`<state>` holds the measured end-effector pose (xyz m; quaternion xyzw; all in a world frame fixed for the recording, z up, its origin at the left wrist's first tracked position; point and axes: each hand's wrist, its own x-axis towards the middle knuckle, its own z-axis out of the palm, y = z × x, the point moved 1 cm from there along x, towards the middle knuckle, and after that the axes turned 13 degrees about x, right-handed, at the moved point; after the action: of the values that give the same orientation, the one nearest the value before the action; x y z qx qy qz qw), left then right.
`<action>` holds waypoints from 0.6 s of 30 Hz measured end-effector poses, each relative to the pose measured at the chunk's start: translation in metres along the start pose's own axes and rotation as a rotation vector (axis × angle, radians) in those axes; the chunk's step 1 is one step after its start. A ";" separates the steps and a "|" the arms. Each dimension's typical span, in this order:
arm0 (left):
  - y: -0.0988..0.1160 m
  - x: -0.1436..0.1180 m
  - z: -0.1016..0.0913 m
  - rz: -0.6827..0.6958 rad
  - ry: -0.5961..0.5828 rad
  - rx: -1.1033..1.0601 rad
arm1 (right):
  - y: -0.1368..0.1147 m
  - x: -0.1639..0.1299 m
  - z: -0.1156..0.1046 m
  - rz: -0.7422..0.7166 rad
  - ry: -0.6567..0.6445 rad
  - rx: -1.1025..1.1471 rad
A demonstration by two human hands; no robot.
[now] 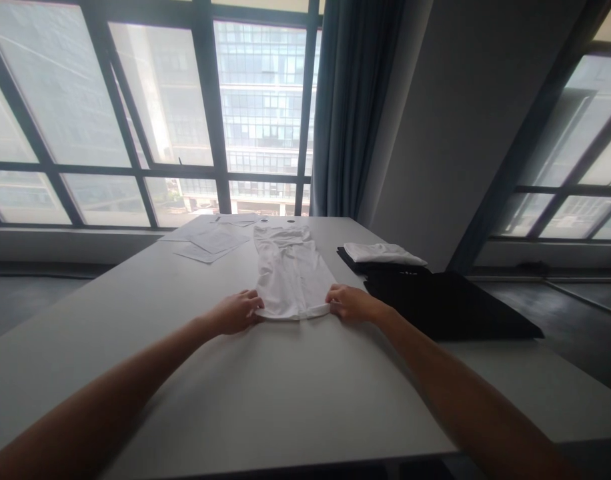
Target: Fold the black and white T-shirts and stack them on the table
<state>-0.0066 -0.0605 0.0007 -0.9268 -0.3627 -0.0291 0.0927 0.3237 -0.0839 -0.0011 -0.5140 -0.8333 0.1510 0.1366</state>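
Observation:
A white garment (291, 277), which looks like a shirt folded into a long narrow strip, lies on the white table (285, 387) in front of me. Its near edge is pinched at the left corner by my left hand (238, 311), fingers closed on the cloth. At the right corner of that same edge, my right hand (349, 303) grips the fabric between thumb and fingers. The garment's far end is bunched and wrinkled. Which part of it is the collar, I cannot tell.
Right of the garment lies a black folded cloth (455, 307), with a folded white garment (383, 253) on dark fabric behind it. Loose paper sheets (210, 241) are spread at the far left of the table. Beyond stand windows, a blue-grey curtain (353, 107) and a pillar.

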 end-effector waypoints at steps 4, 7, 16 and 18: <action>-0.009 -0.003 -0.010 -0.045 0.193 0.012 | -0.010 0.003 -0.002 0.010 0.221 -0.052; -0.011 -0.007 -0.027 -0.076 0.356 -0.050 | -0.015 0.003 -0.007 -0.016 0.365 0.057; -0.021 -0.014 -0.022 -0.004 0.024 -0.366 | -0.014 -0.004 -0.009 -0.022 -0.016 0.294; -0.027 -0.006 -0.010 -0.065 0.140 -0.308 | -0.016 0.003 -0.006 0.009 -0.001 0.245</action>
<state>-0.0288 -0.0471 0.0139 -0.9135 -0.3765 -0.1521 -0.0265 0.3123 -0.0876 0.0112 -0.4969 -0.8064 0.2528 0.1973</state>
